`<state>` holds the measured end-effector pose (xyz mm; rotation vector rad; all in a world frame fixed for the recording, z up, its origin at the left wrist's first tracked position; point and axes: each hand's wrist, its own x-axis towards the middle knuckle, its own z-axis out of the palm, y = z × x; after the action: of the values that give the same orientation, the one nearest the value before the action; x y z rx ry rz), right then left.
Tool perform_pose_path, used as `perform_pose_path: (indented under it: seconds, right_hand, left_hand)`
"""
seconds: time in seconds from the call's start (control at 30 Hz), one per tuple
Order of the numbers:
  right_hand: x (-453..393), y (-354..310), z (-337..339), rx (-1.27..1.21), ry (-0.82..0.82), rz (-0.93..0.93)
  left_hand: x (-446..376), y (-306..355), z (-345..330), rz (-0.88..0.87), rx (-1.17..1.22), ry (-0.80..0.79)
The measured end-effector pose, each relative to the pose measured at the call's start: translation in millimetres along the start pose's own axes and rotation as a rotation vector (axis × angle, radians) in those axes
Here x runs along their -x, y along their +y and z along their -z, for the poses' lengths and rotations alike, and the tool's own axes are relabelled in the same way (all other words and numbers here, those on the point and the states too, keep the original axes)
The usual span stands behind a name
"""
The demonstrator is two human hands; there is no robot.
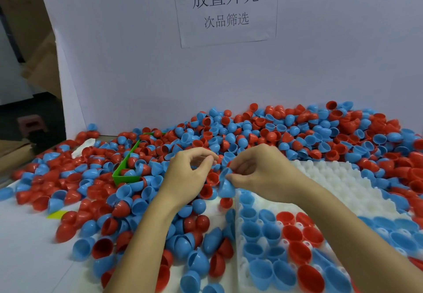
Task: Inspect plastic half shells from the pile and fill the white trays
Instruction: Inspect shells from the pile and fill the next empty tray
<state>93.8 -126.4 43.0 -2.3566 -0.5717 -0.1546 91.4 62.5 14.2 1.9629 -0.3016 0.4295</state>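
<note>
Factory sorting station — a workbench heaped with a pile [263, 132] of red and blue plastic half shells. Above the pile, a printed Chinese sign [225, 6]; beside it, a moulded white tray [338, 178] — cardboard cartons [41, 63] stacked far left.

The heaped red and blue half shells [286, 132] are smooth, slightly glossy plastic, as is the blue shell [225, 186] pinched by the right hand [258, 173]; the white tray [332, 178] looks matt moulded plastic; the green bin [124, 173] smooth plastic; the printed sign [225, 6] matt paper
</note>
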Motion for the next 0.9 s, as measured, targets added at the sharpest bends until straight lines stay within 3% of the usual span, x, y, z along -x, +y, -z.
perform_pose_path:
  seconds: [0.17,0.27,0.7,0.8,0.9]
  right_hand:
    - [15.3,3.6,6.8,-0.178,0.208,0.053]
    - [24.7,1.8,3.2,-0.183,0.253,0.096]
    - [35.0,3.5,-1.7,-0.33,0.407,0.022]
    - [36.4,5.0,0.5,-0.499,0.396,-0.001]
    - [40.0,5.4,1.7,-0.617,0.341,0.024]
  left_hand:
    - [5.9,14.5,-9.7,0.077,0.321,-0.22]
    - [7.7,17.4,-15.2,0.079,0.377,-0.282]
    - [4.3,19.6,-21.4,0.258,0.853,-0.21]
    - [3.8,18.1,-19.0,0.28,0.829,-0.16]
    - [3.6,15.1,-21.6,0.274,0.651,-0.142]
